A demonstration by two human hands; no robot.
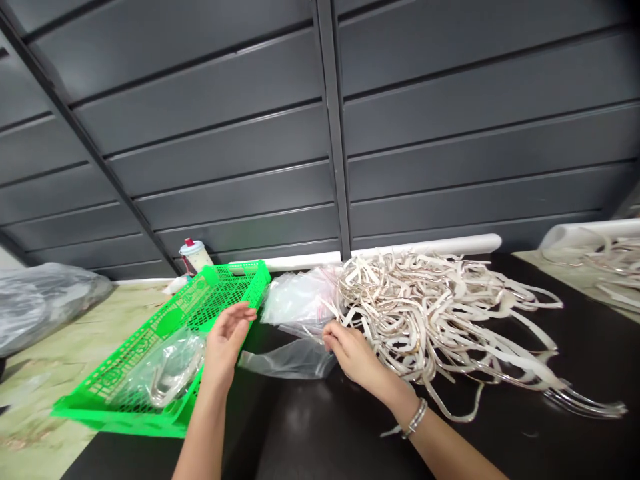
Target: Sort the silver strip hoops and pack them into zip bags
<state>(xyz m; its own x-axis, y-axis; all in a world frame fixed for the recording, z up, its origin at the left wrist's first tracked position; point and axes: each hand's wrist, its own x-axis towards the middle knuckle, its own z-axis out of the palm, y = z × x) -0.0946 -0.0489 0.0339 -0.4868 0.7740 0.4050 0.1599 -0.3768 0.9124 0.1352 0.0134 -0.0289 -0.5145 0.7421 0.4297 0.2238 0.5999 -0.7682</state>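
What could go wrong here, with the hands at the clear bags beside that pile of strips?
The right hand pinches a clear plastic bag right at the edge of the tangled pile of white strips; pulling might snag strips and drag them along. The stacked bags look slippery, so several could lift together. The green crate overhangs the dark table; a nudge from the left hand could tip it.

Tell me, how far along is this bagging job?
Barely started: one filled bag lies in the green basket. The right hand touches an empty clear bag; the left hand hovers open. A large pile of pale strips remains loose.
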